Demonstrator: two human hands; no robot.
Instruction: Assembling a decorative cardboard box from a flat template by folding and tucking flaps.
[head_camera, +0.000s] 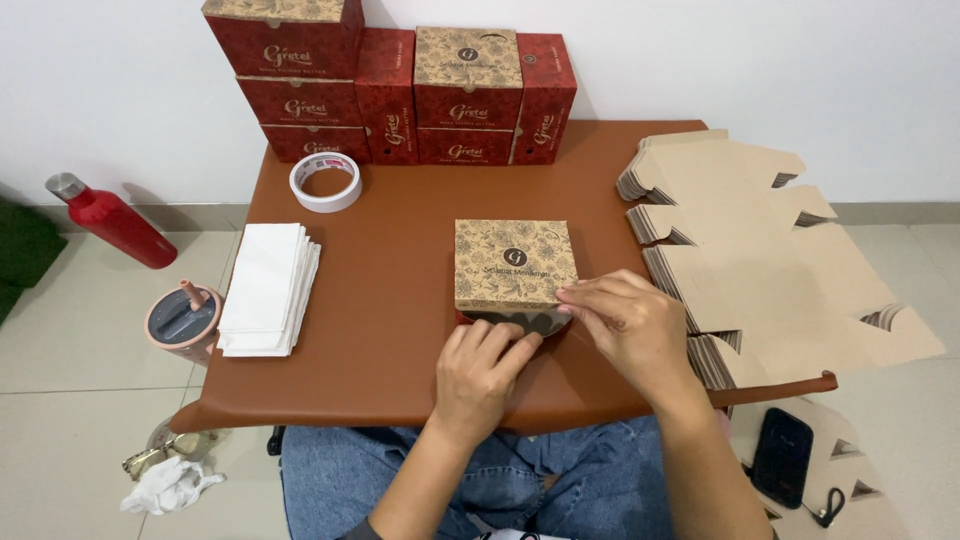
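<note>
While both forearms reach forward over denim-clad knees, the left hand (483, 368) lies palm down at the table's near edge, fingers curled onto the dark front flap (520, 321) of a square box (515, 263). Just beside it, the right hand (625, 325) comes in from the right, wrist bent, with its fingertips (566, 296) pressing the box's near right corner. The hands sit close together, almost touching, both pinching that flap and neither closed around the box.

Lying flat near the middle of the brown table (380, 300), the box shows its patterned tan lid upward. It is nearly square, so no long axis stands out; the opening flap faces the person.

To the left lies a stack of white paper (265, 288), with a roll of tape (325, 181) beyond it. On the right, flat cardboard blanks (760, 260) overlap in a pile. Farthest off, finished red boxes (390, 85) are stacked against the wall.
</note>
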